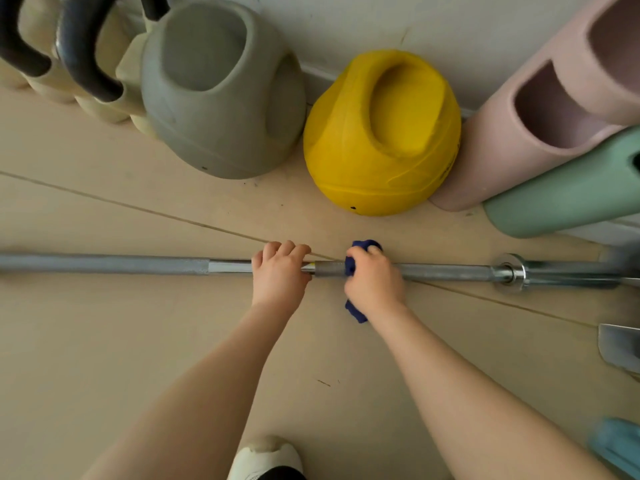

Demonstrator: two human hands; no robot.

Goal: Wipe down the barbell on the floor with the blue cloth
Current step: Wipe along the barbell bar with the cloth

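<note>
A steel barbell [104,265] lies across the tan floor from the left edge to a collar [509,273] at the right. My left hand [278,273] grips the bar near its middle, fingers curled over the top. Just to its right, my right hand [374,280] holds the dark blue cloth [356,311] wrapped around the bar. Cloth shows above and below the hand; the rest is hidden under my palm.
Against the wall behind the bar stand a grey soft kettlebell [221,95], a yellow one [381,133], cream kettlebells with black handles [86,64], and pink [554,109] and green [571,192] pieces. A white shoe [265,459] is near the bottom edge. A light blue object [620,445] sits bottom right.
</note>
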